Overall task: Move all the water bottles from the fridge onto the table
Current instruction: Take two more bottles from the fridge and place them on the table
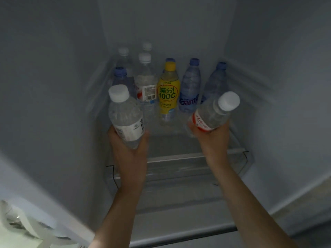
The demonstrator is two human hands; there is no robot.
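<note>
I look into an open fridge. My left hand (129,149) grips a clear white-capped water bottle (123,115) with a white label, lifted and tilted above the glass shelf (179,156). My right hand (213,138) holds a second white-capped bottle (213,113) with a red and white label, leaning right. Behind them several bottles stand upright on the shelf: a clear barcode-labelled one (146,86), a blue-capped one (190,86), another at the far right (215,81), and more at the back left (123,56).
A yellow-capped, yellow-labelled drink bottle (168,92) stands among the water bottles. The fridge's white side walls (53,86) close in on both sides. A lower shelf edge (179,228) lies below my forearms. Door bins (26,222) show at the bottom left.
</note>
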